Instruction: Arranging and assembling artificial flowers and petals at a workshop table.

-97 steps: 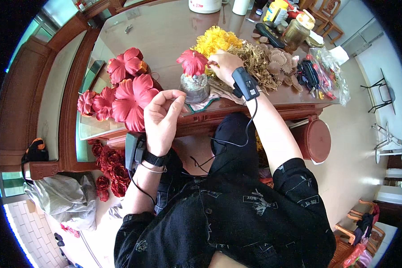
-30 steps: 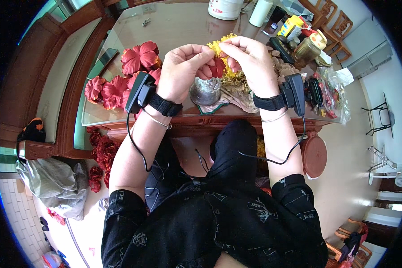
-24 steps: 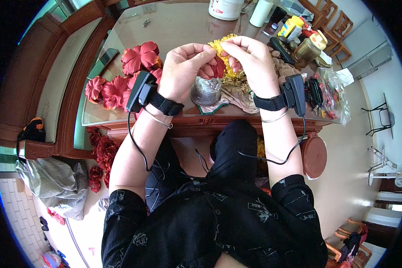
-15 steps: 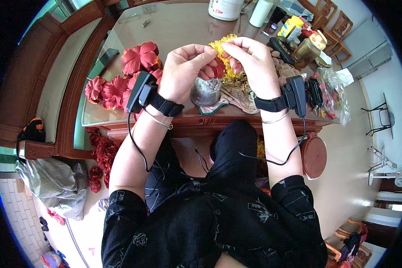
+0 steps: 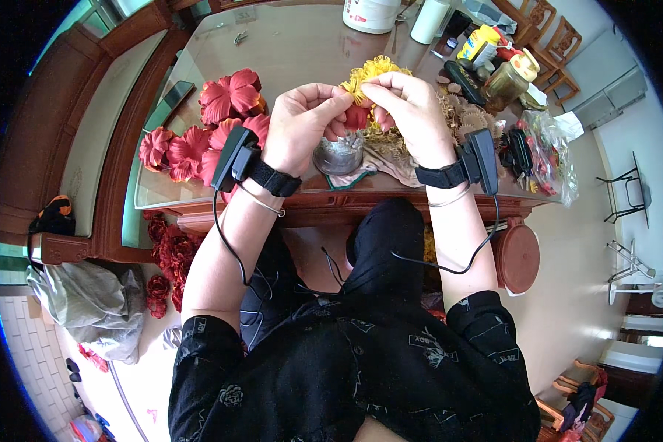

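Observation:
Over the table's front part, both hands are closed in pinches close together. A red artificial flower petal [image 5: 357, 117] shows between them, its upper part partly hidden by fingers. My left hand [image 5: 302, 124] pinches at its left side, and my right hand [image 5: 412, 112] at its right. Just behind the fingertips lie yellow artificial flowers [image 5: 376, 68]. Below the petal stands a round grey pot [image 5: 338, 156] with a whitish, crusted top. Several red artificial flowers [image 5: 230, 96] lie left of my left hand. Dried-looking beige flower pieces [image 5: 468, 118] lie beside my right hand.
A cloth [image 5: 390, 169] lies by the pot. A phone [image 5: 172, 101] rests at the left table edge. Farther back stand a white bucket [image 5: 369, 16], a white cylinder [image 5: 429, 22], a yellow container [image 5: 480, 43] and a jar [image 5: 507, 85]. Clear plastic bags [image 5: 549, 151] lie right.
Both hands have shifted slightly; the right hand is a little lower and to the left. More of the yellow flowers shows behind them. The red petal stays between the fingers.

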`<state>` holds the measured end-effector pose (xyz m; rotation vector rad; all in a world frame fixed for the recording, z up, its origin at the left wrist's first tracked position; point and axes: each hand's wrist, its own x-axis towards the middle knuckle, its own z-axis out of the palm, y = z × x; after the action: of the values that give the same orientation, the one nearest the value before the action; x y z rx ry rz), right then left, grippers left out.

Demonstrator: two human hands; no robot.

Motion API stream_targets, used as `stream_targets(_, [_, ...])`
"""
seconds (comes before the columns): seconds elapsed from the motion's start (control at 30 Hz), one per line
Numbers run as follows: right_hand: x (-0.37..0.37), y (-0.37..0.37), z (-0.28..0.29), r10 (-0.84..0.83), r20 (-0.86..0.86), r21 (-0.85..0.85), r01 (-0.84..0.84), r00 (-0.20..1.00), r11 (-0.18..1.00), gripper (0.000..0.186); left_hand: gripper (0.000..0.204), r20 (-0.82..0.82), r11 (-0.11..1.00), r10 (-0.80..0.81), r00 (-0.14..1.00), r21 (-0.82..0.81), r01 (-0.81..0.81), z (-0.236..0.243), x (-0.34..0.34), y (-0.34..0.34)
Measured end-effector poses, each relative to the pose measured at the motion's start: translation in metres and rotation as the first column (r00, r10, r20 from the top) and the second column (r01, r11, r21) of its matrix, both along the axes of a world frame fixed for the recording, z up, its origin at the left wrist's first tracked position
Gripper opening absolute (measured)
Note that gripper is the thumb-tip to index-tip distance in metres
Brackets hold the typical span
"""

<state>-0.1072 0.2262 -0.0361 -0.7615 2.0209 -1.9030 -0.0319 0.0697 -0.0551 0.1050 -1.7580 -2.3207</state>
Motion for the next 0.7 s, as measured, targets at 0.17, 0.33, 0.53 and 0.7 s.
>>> stream_targets(0.17, [-0.0049,-0.0001,0.0000,0.006,-0.028,0.028,-0.005,1.000,1.000,0.021,0.012,0.005,1.000,0.011,1.000,-0.004,-0.011,0.0000,-0.0012,0.0003])
stream_targets(0.33, [-0.0046,-0.0026,-0.0007,0.023,-0.022,0.021,-0.022,1.000,1.000,0.020,0.011,0.021,1.000,0.026,0.999,-0.012,-0.026,-0.0001,-0.0027,0.0012])
stream_targets(0.53, [-0.0077,-0.0025,-0.0068,0.036,-0.014,-0.006,-0.036,0.999,0.999,0.019,0.012,0.008,1.000,0.005,1.000,-0.030,-0.005,-0.0067,-0.0056,-0.0004])
stream_targets(0.7, [-0.0060,-0.0047,-0.0081,0.036,-0.002,-0.012,-0.036,0.999,0.999,0.017,0.011,0.011,0.999,0.023,1.000,-0.046,-0.023,-0.0076,-0.0071,-0.0003])
